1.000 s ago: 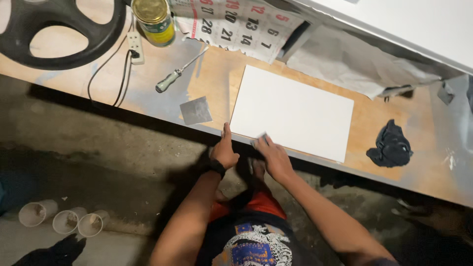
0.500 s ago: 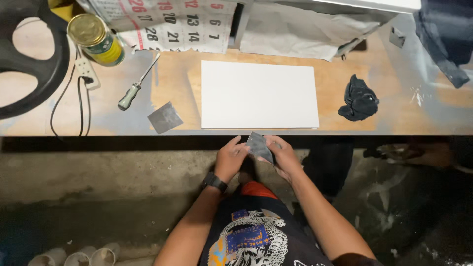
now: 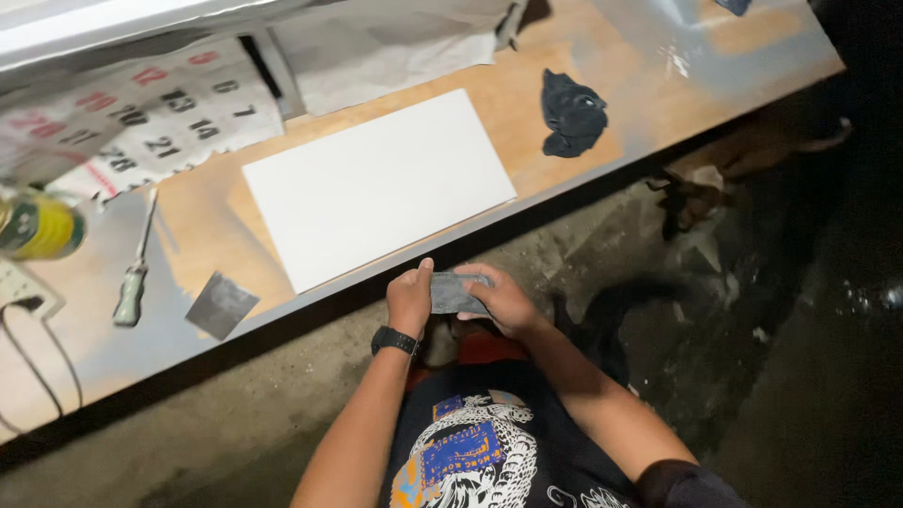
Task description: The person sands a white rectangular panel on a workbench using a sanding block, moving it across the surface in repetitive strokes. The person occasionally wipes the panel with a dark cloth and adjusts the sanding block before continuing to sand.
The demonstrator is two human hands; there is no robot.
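Observation:
Both hands hold a small grey sheet (image 3: 453,293), like sandpaper, just below the workbench edge (image 3: 310,306). My left hand (image 3: 410,299) pinches its left end, a black watch on that wrist. My right hand (image 3: 506,303) grips its right end from beneath. On the wooden bench above them lies a white rectangular board (image 3: 376,186). A second small grey square (image 3: 221,304) lies near the bench edge, to the left.
A screwdriver (image 3: 134,273) with a greenish handle lies left of the board, beside a yellow-green tin can (image 3: 39,227) and a power strip with cable (image 3: 19,292). A calendar sheet (image 3: 141,122), crumpled grey paper (image 3: 395,47) and a dark rag (image 3: 572,115) lie further back. Concrete floor lies below.
My hands have drawn the grey sheet from the board's near edge down below the bench and hold it between them. The view has swung to the right.

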